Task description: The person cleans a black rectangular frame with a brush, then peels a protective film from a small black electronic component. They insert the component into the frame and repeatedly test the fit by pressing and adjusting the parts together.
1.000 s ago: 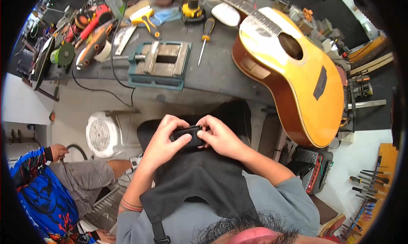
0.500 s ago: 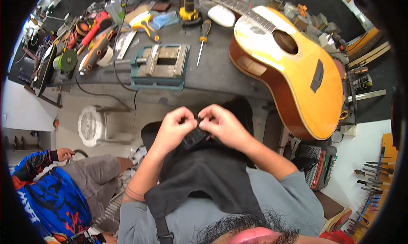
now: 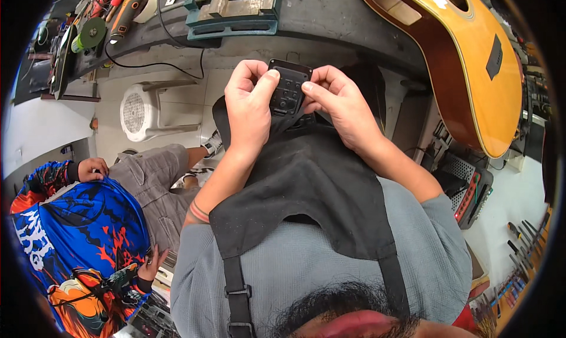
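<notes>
Head view, both hands (image 3: 250, 102) curled, pinching black panel (image 3: 287, 89)

A white stool (image 3: 134, 111) stands on pale tiled floor (image 3: 184, 107) near a dark workbench (image 3: 330, 20).

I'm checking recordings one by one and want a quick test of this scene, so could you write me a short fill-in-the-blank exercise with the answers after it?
1. The left hand and the right hand both hold a flat panel whose colour is ____.
2. From the wearer's viewpoint, the guitar lies to the ____ of the vise.
3. The plastic stool on the floor is coloured ____.

Missing words: black; right; white.
</notes>
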